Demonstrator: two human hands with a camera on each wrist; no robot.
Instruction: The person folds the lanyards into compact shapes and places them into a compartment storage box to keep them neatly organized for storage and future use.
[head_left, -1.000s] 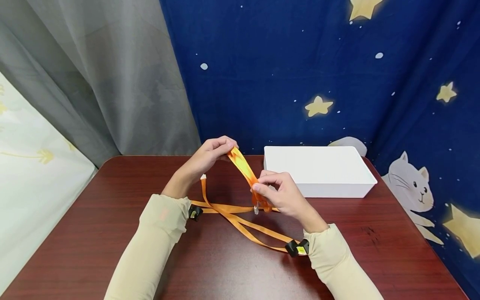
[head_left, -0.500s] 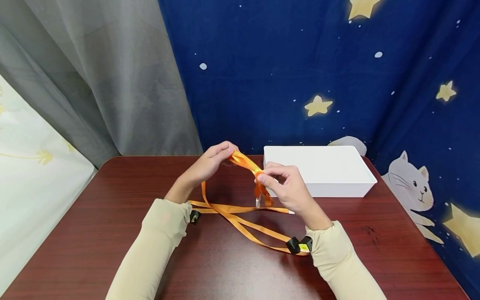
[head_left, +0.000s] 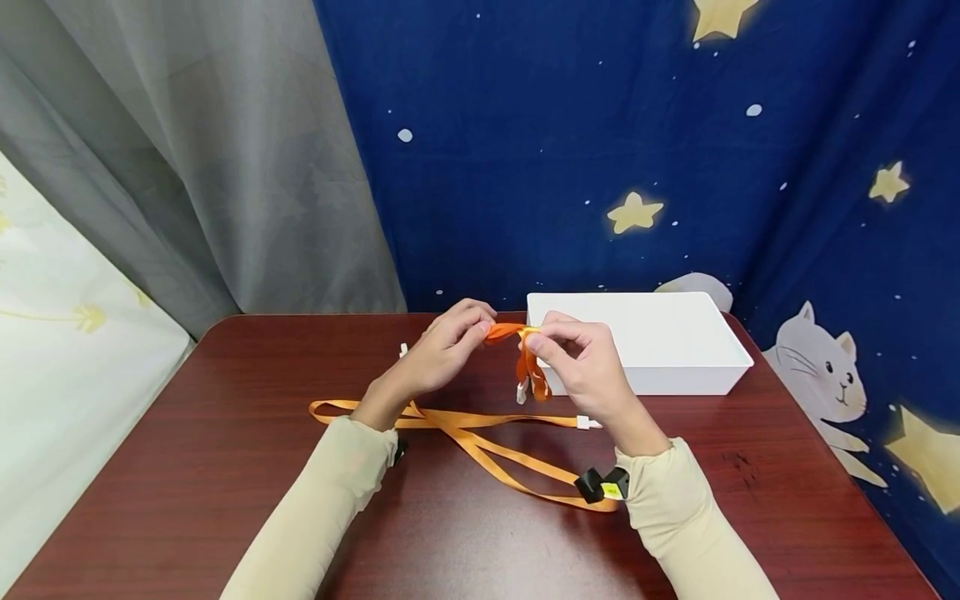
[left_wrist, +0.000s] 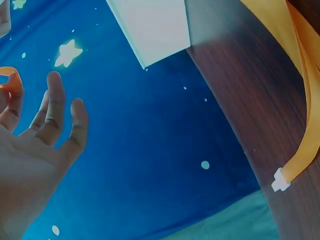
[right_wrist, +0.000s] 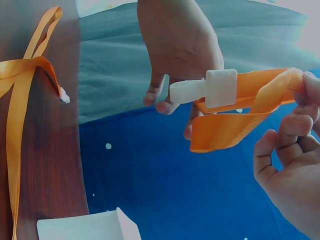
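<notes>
Both hands hold a folded orange lanyard (head_left: 506, 332) above the table. My left hand (head_left: 446, 346) pinches its left end; in the left wrist view a small loop of the orange strap (left_wrist: 19, 82) shows at its fingers. Thumb and fingers of my right hand (head_left: 592, 371) pinch the gathered strap, with loose folds hanging below. The right wrist view shows the held lanyard's white plastic clip (right_wrist: 221, 88) dangling beside an orange fold (right_wrist: 220, 131). Under the hands, more orange lanyards (head_left: 517, 454) lie crossed on the table, one ending in a white clip (head_left: 583, 422).
A white box (head_left: 637, 333) stands at the back right of the dark red wooden table (head_left: 187, 467), just behind my right hand. Behind the table hang a grey curtain (head_left: 247, 167) and a blue curtain (head_left: 525, 167) with stars.
The left hand has come down and right, towards the right hand, which rose slightly. The strap between them has gone from a long slanting stretch to a short, nearly level one.
</notes>
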